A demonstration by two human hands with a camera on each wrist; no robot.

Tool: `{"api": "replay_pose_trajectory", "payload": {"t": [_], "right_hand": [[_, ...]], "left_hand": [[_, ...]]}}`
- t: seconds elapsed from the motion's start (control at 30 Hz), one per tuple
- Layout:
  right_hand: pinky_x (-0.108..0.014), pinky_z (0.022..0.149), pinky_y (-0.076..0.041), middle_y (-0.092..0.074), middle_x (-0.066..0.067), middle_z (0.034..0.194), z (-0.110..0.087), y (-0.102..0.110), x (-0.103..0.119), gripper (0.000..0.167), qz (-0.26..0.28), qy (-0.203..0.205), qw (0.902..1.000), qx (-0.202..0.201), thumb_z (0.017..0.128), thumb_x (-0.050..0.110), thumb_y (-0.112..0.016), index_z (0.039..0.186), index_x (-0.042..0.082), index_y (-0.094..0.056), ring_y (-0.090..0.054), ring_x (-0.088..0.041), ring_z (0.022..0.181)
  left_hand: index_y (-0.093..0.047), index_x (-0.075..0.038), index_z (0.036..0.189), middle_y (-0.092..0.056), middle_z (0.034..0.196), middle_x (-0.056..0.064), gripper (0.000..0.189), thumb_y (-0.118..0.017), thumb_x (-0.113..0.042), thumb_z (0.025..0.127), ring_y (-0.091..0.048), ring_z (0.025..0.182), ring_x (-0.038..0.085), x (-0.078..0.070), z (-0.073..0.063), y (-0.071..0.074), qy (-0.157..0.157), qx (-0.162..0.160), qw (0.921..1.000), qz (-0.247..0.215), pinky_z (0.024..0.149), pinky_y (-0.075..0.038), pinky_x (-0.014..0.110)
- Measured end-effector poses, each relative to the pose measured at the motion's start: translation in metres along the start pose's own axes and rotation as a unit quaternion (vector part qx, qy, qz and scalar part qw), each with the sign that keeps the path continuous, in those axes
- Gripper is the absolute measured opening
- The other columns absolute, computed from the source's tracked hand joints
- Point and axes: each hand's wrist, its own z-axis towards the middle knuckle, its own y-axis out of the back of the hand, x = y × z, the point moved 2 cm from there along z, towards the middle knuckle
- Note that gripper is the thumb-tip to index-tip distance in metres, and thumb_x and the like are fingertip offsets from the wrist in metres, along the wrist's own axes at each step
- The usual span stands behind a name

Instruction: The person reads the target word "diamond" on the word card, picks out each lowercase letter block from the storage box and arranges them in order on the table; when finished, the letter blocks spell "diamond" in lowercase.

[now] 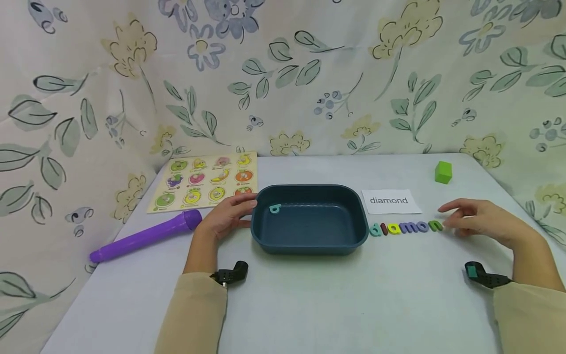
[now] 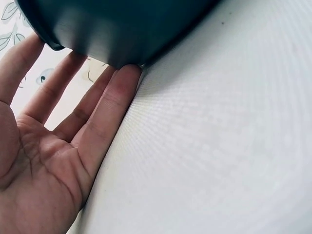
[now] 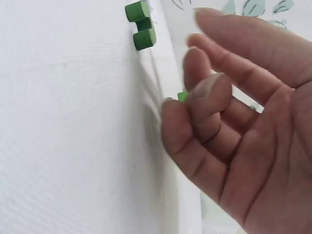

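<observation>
A dark teal tray [image 1: 309,248] stands in the middle of the table, with one teal letter [image 1: 274,209] inside near its left wall. My left hand [image 1: 226,215] touches the tray's left side with mostly straight fingers; the left wrist view shows the fingertips against the tray wall [image 2: 97,29]. To the right of the tray lies a row of coloured letters reading "diamon". My right hand [image 1: 488,221] hovers just right of the green letter n [image 1: 435,225], fingers loosely bent and holding nothing. In the right wrist view that green letter [image 3: 145,40] sits apart from the fingers.
A white card [image 1: 391,202] printed "diamond" lies above the letter row. A green block [image 1: 443,172] stands at the back right. Left of the tray are a purple stick [image 1: 146,238] with a thicker end and a fruit picture board [image 1: 205,179]. A floral cloth hangs behind.
</observation>
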Motion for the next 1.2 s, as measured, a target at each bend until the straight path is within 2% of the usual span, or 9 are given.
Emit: {"api": "replay_pose_trajectory", "payload": {"t": [0.17,0.23,0.4,0.5,0.7,0.9,1.0,1.2], "right_hand": [[-0.025,0.07,-0.056,-0.061,-0.004,0.086,0.003,0.008,0.006,0.051,0.035,-0.001,0.9986,-0.04,0.104,0.037,-0.063,0.138,0.001,-0.05,-0.059,-0.018,0.074],[-0.024,0.07,-0.056,-0.061,-0.003,0.087,0.004,0.012,0.013,0.047,0.046,0.013,0.9969,-0.063,0.104,0.037,-0.063,0.134,0.003,-0.052,-0.06,-0.018,0.074],[-0.023,0.071,-0.057,-0.061,-0.001,0.088,0.002,0.021,0.039,0.024,0.075,0.052,0.9908,-0.1,0.104,0.033,-0.063,0.119,0.014,-0.062,-0.061,-0.021,0.075],[-0.024,0.072,-0.057,-0.059,-0.002,0.087,0.002,0.025,0.06,0.019,0.092,0.079,0.987,-0.105,0.104,0.029,-0.063,0.117,0.015,-0.064,-0.061,-0.022,0.076],[-0.027,0.074,-0.059,-0.06,-0.004,0.088,0.004,0.031,0.107,0.019,0.116,0.153,0.9771,-0.092,0.105,0.017,-0.06,0.121,0.005,-0.062,-0.061,-0.024,0.078],[-0.025,0.078,-0.059,-0.066,-0.003,0.097,0.013,0.033,0.145,0.019,0.09,0.163,0.9799,-0.072,0.106,0.021,-0.06,0.12,0.012,-0.066,-0.067,-0.023,0.084],[-0.025,0.081,-0.059,-0.068,-0.006,0.101,0.019,0.032,0.164,0.025,0.073,0.168,0.9816,-0.056,0.106,0.027,-0.059,0.123,0.01,-0.065,-0.068,-0.026,0.088],[-0.026,0.084,-0.06,-0.067,-0.01,0.104,0.032,0.024,0.202,0.031,0.075,0.186,0.9796,-0.009,0.106,0.03,-0.06,0.127,0.008,-0.062,-0.068,-0.031,0.089]], "left_hand": [[-0.051,-0.01,0.152,-0.059,0.145,0.01,0.053,-0.062,-0.029,0.105,-0.065,0.12,0.019,0.0,-0.001,0.001,0.0,0.002,1.0,-0.003,0.098,-0.059,0.042],[-0.051,-0.01,0.152,-0.06,0.145,0.01,0.053,-0.063,-0.029,0.104,-0.065,0.12,0.019,0.0,-0.002,0.002,0.0,-0.001,1.0,-0.003,0.098,-0.06,0.041],[-0.052,-0.009,0.15,-0.06,0.144,0.01,0.052,-0.064,-0.03,0.104,-0.065,0.12,0.019,0.0,-0.003,0.002,0.0,-0.002,1.0,-0.001,0.097,-0.06,0.041],[-0.053,-0.009,0.149,-0.06,0.144,0.01,0.052,-0.065,-0.031,0.103,-0.065,0.121,0.02,0.0,-0.003,0.002,-0.001,0.0,1.0,-0.001,0.097,-0.06,0.041],[-0.053,-0.009,0.15,-0.059,0.145,0.011,0.051,-0.064,-0.03,0.104,-0.065,0.121,0.019,0.001,-0.002,0.0,-0.004,0.0,1.0,-0.005,0.097,-0.06,0.041],[-0.054,-0.01,0.15,-0.059,0.145,0.011,0.051,-0.063,-0.031,0.104,-0.065,0.122,0.02,0.001,-0.002,0.001,-0.004,-0.003,1.0,-0.002,0.097,-0.06,0.04],[-0.054,-0.01,0.149,-0.06,0.144,0.01,0.051,-0.064,-0.031,0.104,-0.065,0.121,0.02,0.001,-0.002,0.001,-0.003,-0.005,1.0,-0.003,0.097,-0.06,0.04],[-0.053,-0.01,0.15,-0.062,0.142,0.009,0.051,-0.063,-0.03,0.104,-0.066,0.12,0.019,0.001,-0.003,0.001,-0.005,-0.003,1.0,-0.003,0.096,-0.06,0.041]]}}
